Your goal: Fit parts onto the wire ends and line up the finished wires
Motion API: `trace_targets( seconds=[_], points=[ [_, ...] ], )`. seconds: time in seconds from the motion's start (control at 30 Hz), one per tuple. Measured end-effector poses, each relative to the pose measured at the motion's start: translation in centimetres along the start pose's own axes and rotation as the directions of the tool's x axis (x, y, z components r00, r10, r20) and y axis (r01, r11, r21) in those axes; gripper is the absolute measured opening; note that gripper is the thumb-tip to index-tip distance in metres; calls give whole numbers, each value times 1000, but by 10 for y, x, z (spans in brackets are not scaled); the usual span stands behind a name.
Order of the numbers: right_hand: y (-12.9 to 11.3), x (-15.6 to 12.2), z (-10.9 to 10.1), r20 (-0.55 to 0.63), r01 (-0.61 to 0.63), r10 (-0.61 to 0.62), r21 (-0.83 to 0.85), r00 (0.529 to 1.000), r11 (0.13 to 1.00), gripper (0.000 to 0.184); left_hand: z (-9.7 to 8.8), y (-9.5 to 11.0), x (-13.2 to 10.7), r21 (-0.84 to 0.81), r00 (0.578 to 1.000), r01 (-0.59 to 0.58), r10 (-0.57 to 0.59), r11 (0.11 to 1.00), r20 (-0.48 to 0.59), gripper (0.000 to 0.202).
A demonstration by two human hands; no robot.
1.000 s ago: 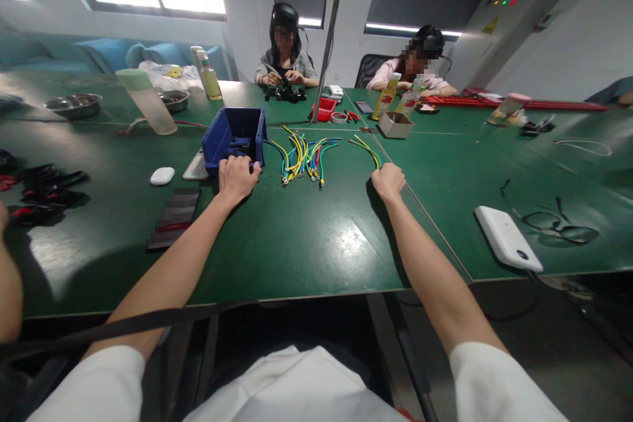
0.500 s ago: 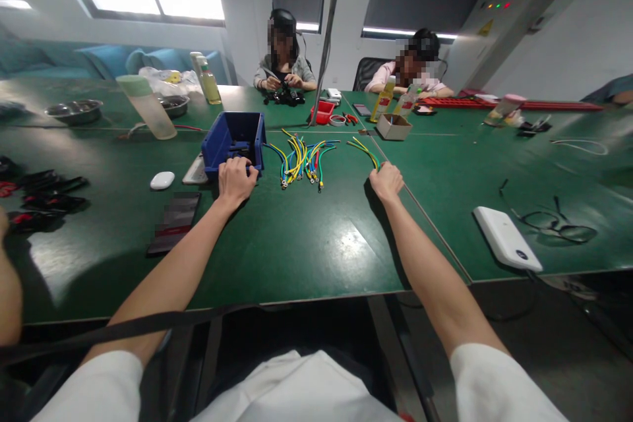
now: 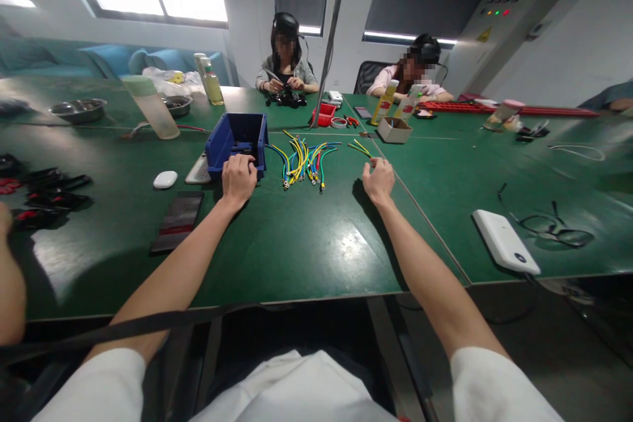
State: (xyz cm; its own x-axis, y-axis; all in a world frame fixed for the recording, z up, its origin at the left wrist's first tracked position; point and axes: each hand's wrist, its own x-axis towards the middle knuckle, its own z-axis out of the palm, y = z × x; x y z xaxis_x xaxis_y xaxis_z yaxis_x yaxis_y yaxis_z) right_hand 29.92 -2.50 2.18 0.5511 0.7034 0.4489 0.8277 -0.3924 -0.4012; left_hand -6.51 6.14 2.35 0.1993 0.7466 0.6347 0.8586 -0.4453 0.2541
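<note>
the tabletop (image 3: 306, 250) was smooth and green, with a gloss that threw back a pale blotch of light. on it stood a bin (image 3: 216, 148) of stiff blue plastic, open at the top, with straight walls and some small dark pieces (image 3: 242, 147) lying inside. just to its right lay a loose heap of wires (image 3: 301, 157), thin and bendy, coated in yellow, green, blue and red, with small metal rings on their near ends. apart from that heap, farther right, was a small bunch of wires (image 3: 362, 149), yellow and green, running back to the right hand (image 3: 379, 180). beyond it sat a square-sided cardboard box (image 3: 394, 134), and left of the bin lay a rounded white case (image 3: 165, 179). both arms reached forward over the table, nearly straight and spread wide. the left hand (image 3: 239, 179) was at the bin's near edge, back upward, knuckles raised, fingers bent well over the rim; i could not tell whether they pinched anything. the right hand was low over the tabletop, thumb out to the left, fingers turned from view; the bunch's near ends were hidden behind it, and i could not tell how far it was closed or whether it had hold of them.
</note>
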Motion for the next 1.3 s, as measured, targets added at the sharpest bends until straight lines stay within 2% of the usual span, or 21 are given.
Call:
trace_targets(
  seconds=[0.07,0.13,0.23,0.43,0.63,0.8,0.93,1.03,1.17,1.3],
  points=[
    [-10,-8,2,40,20,-22,41,999,999,34,-1,1,0,-3,1000,-10,10,1000,-7,29],
    [-21,-16,5,73,-19,13,87,997,996,37,-2,1,0,-9,999,-28,27,1000,-20,30],
    [-34,-27,8,121,-19,7,91,993,996,38,-3,2,-1,-27,998,-55,54,998,-40,32],
    [-48,-38,4,137,35,-32,-19,990,999,40,-6,5,-4,-67,995,-95,93,993,-46,34],
    [-59,-46,-1,193,164,-129,-179,973,970,42,-7,10,-8,-97,992,-126,126,987,-7,32],
    [-73,-47,-2,241,194,-143,-205,960,959,47,-4,13,-9,-124,990,-136,140,983,23,28],
    [-83,-45,5,258,211,-157,-198,953,957,53,-2,14,-12,-198,989,-149,143,969,-41,30],
    [-86,-44,12,317,252,-188,-175,930,952,59,0,16,-14,-241,983,-176,159,954,-87,32],
    [-85,-42,17,413,257,-184,-127,892,958,61,2,20,-17,-250,984,-177,174,952,-35,30],
    [-84,-42,18,425,247,-178,-114,888,962,58,3,25,-19,-253,981,-177,191,951,31,30]
  ],
)
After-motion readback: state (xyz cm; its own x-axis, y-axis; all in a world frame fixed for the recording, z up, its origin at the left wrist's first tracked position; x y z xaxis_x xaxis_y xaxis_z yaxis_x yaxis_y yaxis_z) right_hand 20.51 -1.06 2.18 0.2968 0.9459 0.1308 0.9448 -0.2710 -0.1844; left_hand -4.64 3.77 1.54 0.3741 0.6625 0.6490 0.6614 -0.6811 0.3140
